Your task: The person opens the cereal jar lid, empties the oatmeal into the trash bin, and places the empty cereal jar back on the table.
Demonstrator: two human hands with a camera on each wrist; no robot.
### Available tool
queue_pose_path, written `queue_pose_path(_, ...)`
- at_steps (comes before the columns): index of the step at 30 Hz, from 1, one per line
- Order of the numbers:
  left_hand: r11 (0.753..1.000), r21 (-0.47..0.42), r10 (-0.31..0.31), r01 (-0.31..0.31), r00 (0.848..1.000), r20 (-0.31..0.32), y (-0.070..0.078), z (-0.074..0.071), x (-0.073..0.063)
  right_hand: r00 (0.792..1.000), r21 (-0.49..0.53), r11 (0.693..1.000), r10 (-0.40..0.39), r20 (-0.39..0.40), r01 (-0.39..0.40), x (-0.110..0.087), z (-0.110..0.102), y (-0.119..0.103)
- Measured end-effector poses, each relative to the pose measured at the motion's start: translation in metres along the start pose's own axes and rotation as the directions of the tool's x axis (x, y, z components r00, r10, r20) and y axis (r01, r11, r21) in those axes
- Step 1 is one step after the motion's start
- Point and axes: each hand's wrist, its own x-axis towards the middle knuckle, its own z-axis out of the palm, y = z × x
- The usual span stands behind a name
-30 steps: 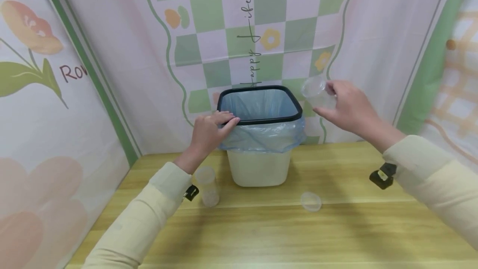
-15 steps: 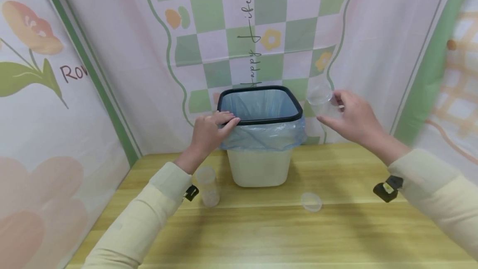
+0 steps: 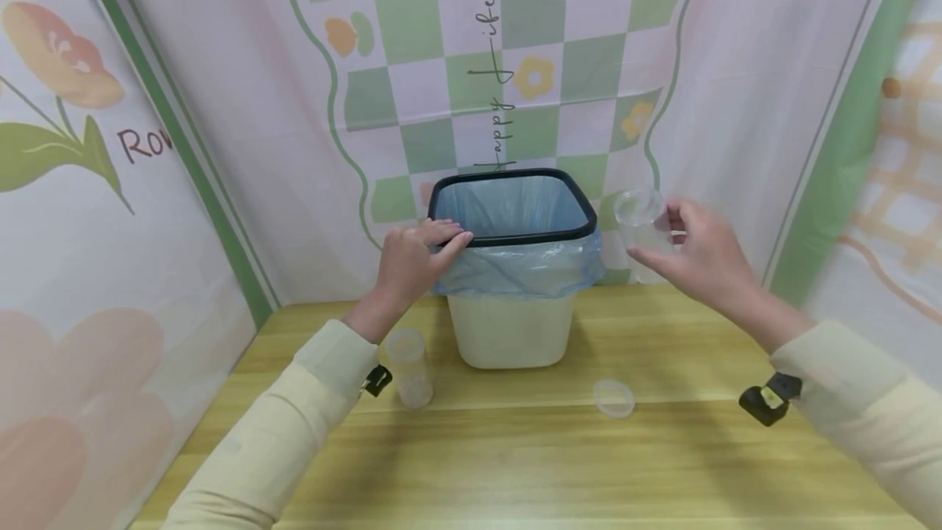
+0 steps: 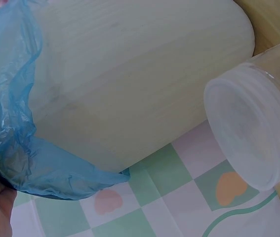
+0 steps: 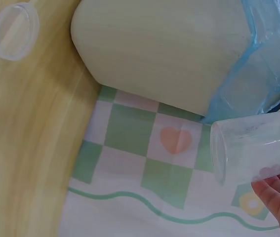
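Observation:
My right hand point(image 3: 710, 256) grips a clear plastic jar point(image 3: 639, 227) between thumb and fingers, to the right of the bin. In the right wrist view the jar point(image 5: 253, 148) shows nothing inside, and its far end points toward the table. A cream trash can point(image 3: 511, 334) stands on the table, lined with a blue plastic bag point(image 3: 515, 268) under a black rim point(image 3: 530, 238). My left hand point(image 3: 412, 264) holds the rim's front left corner, fingers over the top and thumb along the front. A round translucent lid point(image 3: 614, 398) lies flat on the table, below the right hand.
A second clear jar point(image 3: 409, 368) stands beside the left forearm, left of the trash can; its translucent top point(image 4: 248, 131) shows close in the left wrist view. The wooden table point(image 3: 500, 464) ends at a patterned cloth backdrop point(image 3: 412, 31) behind the trash can.
My right hand has lowered with the jar and drifted slightly right, away from the trash can. The left hand stays at the rim; the lid and second jar have not moved.

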Motion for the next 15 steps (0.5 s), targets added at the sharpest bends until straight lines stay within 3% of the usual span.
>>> queue_pose_path(15,1.0,-0.01,-0.017,0.017,1.0,0.011,-0.001,0.0,0.0,0.998,0.07,0.995,0.064,0.001,-0.064,-0.029,0.014,0.008)
